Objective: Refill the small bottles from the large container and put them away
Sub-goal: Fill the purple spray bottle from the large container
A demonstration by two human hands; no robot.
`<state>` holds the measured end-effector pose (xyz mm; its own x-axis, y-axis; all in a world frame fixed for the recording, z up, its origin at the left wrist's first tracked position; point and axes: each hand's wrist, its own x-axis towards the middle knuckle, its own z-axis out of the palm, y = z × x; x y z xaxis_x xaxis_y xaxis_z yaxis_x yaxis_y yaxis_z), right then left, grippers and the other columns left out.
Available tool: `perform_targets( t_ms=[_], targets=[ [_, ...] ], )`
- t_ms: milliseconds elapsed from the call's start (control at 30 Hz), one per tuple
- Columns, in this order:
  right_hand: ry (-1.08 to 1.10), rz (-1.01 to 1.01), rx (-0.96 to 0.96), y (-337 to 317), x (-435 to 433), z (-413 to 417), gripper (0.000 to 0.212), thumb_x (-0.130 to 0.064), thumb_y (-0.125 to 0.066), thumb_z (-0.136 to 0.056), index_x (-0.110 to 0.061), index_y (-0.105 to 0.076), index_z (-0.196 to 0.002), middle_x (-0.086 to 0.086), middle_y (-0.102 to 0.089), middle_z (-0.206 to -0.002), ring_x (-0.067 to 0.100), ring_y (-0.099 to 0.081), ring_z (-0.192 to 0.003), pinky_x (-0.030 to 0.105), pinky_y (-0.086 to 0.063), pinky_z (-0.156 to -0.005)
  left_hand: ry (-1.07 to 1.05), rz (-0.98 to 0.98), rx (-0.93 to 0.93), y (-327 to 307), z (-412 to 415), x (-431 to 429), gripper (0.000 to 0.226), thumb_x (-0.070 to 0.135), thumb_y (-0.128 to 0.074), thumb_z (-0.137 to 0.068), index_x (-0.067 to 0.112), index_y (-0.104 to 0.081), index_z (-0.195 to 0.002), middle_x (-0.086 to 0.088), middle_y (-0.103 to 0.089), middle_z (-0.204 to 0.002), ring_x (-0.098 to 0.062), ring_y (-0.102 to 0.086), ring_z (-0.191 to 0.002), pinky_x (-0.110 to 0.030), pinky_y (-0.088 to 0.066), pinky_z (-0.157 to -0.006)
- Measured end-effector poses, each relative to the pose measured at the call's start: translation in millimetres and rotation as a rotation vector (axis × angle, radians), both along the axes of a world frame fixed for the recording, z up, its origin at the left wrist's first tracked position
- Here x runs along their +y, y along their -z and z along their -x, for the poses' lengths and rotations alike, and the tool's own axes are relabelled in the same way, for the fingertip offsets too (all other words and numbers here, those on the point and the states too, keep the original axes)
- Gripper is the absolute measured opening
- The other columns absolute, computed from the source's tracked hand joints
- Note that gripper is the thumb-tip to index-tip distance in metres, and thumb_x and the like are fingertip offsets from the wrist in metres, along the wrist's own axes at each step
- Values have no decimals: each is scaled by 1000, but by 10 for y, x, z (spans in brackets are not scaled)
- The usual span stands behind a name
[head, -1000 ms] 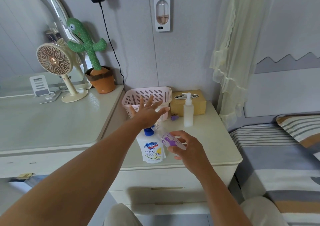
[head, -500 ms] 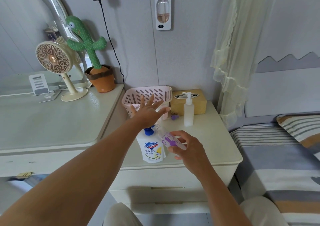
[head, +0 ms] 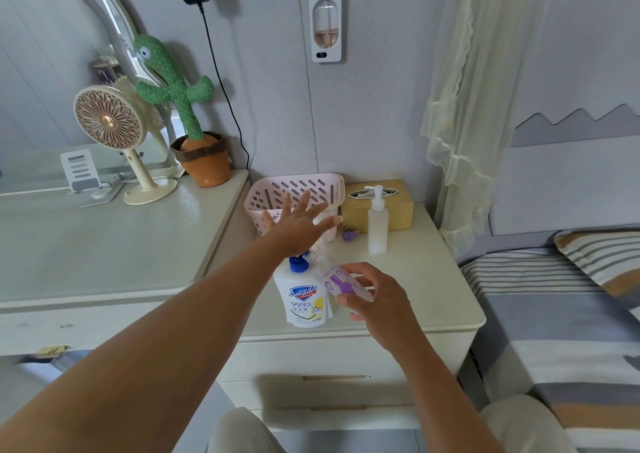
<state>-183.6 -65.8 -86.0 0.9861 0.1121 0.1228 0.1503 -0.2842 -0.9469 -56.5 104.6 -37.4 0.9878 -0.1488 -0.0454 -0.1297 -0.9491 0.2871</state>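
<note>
Soap container (head: 304, 302) on cream nightstand (head: 419, 279) beside bed (head: 554, 317)

— How's the light on your view?
— Bright and even, soft daylight with no hard source. The curtain (head: 464, 106) glows pale.
— Shadows, glare?
— You get only faint shadows under the drawer handles (head: 334, 378) and a mild sheen on the tabletop (head: 180, 203).
— Sharpness?
— Your centre is crisp: the large container (head: 304, 300) label reads clearly, the small bottle (head: 341, 281) print slightly soft. Edges bow, and your left forearm (head: 138, 348) swells and loses detail.
</note>
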Motion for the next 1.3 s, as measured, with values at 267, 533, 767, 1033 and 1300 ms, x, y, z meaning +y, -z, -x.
perform_targets(
  t_ms=[267, 533, 767, 1033, 1300],
  targets=[
    [10, 49, -13, 25, 1, -2, 36, -24, -70, -83, -24, -58, -117, -11, -61, -102, 15, -62, -95, 34, -59, -78, 2, -20, 18, 76, -8, 3, 80, 79, -16, -78, 42, -17, -149, 5, 11, -159, -27, 24, -143, -68, 7, -108],
    [3, 46, -12, 7, -12, -36, 36, -25, -70, -84, -27, -57, -117, -14, -59, -102, 13, -61, -95, 33, -58, -80, -7, -29, -11, 41, -21, 13, 78, 79, -17, -79, 44, -16, -149, 8, 12, -159, -25, 25, -142, -67, 18, -102],
    [-4, 57, -3, 50, -6, -36, 39, -27, -70, -84, -24, -56, -120, -8, -61, -109, 16, -62, -96, 29, -59, -74, -25, 13, -12, 102, -4, 11, 73, 76, -21, -84, 42, -18, -149, 7, 10, -160, -25, 24, -143, -68, 15, -105],
    [-13, 24, -8, 26, -19, -66, 36, -27, -70, -84, -27, -56, -117, -14, -59, -100, 14, -62, -90, 24, -59, -71, -29, -18, -19, 32, -16, 8, 75, 78, -19, -82, 43, -17, -149, 8, 12, -159, -24, 27, -142, -64, 24, -100],
    [-14, -3, 14, 70, 4, -44, 35, -25, -70, -84, -27, -56, -117, -11, -59, -102, 13, -61, -88, 19, -57, -65, -35, -10, -20, 82, 2, 8, 75, 78, -18, -82, 43, -17, -149, 8, 12, -159, -24, 25, -142, -65, 19, -103]
  ],
)
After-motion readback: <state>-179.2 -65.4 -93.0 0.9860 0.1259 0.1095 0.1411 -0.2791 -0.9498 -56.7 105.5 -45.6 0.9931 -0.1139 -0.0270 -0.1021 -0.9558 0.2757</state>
